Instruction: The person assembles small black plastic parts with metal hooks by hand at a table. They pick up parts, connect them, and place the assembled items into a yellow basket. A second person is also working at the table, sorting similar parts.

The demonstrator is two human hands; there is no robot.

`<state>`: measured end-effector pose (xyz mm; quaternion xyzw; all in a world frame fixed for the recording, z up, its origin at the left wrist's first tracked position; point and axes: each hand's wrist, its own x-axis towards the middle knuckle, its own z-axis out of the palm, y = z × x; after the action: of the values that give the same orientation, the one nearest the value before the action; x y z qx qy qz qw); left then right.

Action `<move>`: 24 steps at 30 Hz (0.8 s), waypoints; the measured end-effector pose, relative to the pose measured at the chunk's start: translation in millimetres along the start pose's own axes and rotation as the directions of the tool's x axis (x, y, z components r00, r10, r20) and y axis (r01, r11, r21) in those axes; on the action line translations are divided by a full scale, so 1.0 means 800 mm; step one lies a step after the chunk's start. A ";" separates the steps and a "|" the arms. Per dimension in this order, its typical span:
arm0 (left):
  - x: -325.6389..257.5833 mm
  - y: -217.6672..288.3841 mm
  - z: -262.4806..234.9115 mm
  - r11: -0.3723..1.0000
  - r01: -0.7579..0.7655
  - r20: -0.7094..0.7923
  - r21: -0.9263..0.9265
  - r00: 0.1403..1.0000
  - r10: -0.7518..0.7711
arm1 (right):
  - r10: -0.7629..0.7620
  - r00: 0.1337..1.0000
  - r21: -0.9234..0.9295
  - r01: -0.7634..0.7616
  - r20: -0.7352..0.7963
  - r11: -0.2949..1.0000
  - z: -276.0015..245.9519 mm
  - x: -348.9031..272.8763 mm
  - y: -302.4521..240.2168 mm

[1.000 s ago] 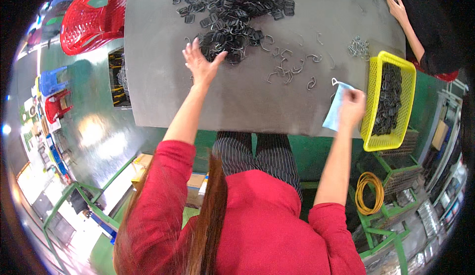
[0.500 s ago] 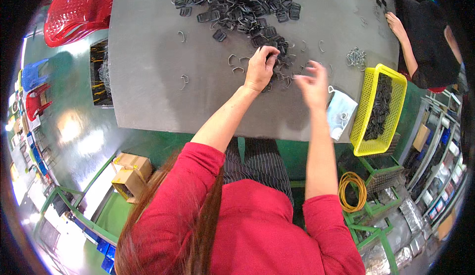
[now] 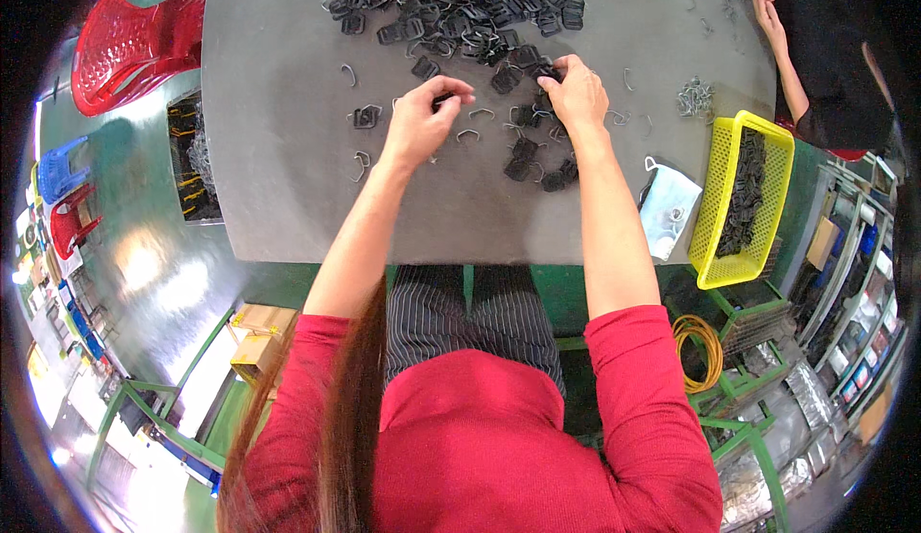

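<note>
A large heap of black plastic buckles spreads over the far part of the grey table. My left hand is left of the smaller cluster, its fingers pinched round a small dark piece that looks like one of the buckles and is mostly hidden. At the heap's near edge, my right hand has thumb and fingers closed on a black buckle. Below it lie several loose buckles among bent metal wire loops. One buckle sits apart, left of my left hand.
A yellow basket of black pieces stands at the table's right edge, beside a light blue face mask. A small pile of metal pieces lies behind. Another person's hand is at far right; a red chair is at far left.
My left hand has moved left, away from the cluster, and a buckle now lies left of it. The right hand has gone forward and left onto the heap's near edge. Loose buckles are spread more widely.
</note>
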<state>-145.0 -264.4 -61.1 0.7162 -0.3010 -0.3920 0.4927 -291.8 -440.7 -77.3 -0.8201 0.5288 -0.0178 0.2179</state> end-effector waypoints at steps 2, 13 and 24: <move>0.014 -0.004 0.017 0.914 -0.106 -0.068 0.393 0.987 0.144 | -0.014 0.984 0.383 -0.056 0.178 0.922 -0.005 0.004 0.006; 0.022 -0.026 0.079 0.991 -0.014 -0.033 0.134 0.999 0.018 | 0.055 0.992 0.207 -0.077 0.109 0.975 -0.051 -0.020 0.072; 0.038 -0.052 -0.022 0.722 0.330 -0.534 0.609 0.843 0.065 | 0.001 0.868 0.660 -0.378 0.496 0.649 -0.084 -0.020 0.086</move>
<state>-112.7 -267.2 -104.4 0.9441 -0.2240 -0.0811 0.2277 -375.8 -473.0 -39.6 -0.5786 0.4946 -0.0151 0.6484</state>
